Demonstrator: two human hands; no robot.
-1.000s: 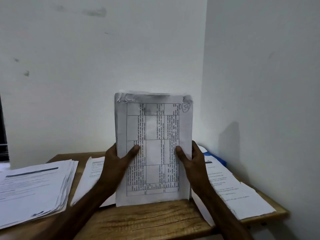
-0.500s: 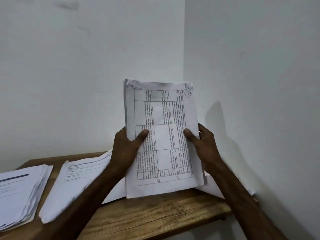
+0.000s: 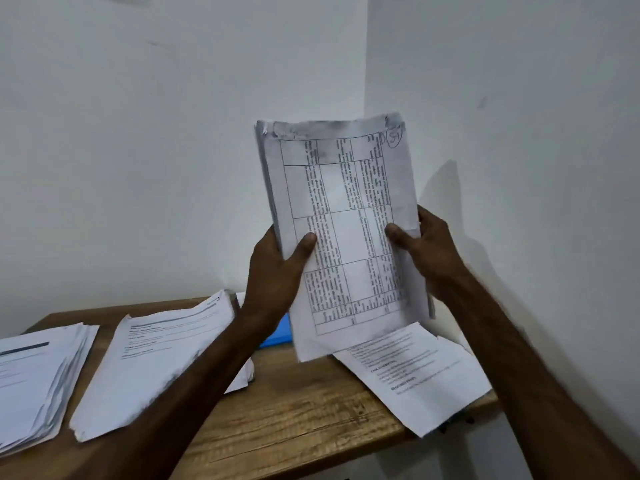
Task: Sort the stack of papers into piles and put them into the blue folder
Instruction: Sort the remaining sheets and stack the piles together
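Note:
I hold a thick stack of papers [image 3: 346,216] upright in the air above the wooden table [image 3: 294,420]; its top sheet shows a printed grid with text. My left hand [image 3: 273,275] grips its left edge, thumb on the front. My right hand [image 3: 429,251] grips its right edge the same way. A corner of the blue folder [image 3: 278,332] shows on the table behind my left wrist, mostly hidden by the held stack and my arm.
Three paper piles lie on the table: one at the far left [image 3: 34,379], one left of centre [image 3: 159,362], and one at the right [image 3: 415,372] overhanging the table's right edge. White walls meet in a corner close behind.
The stack has risen off the table, where its bottom edge rested a second ago, and tilted slightly left. The blue folder has come into sight beneath it.

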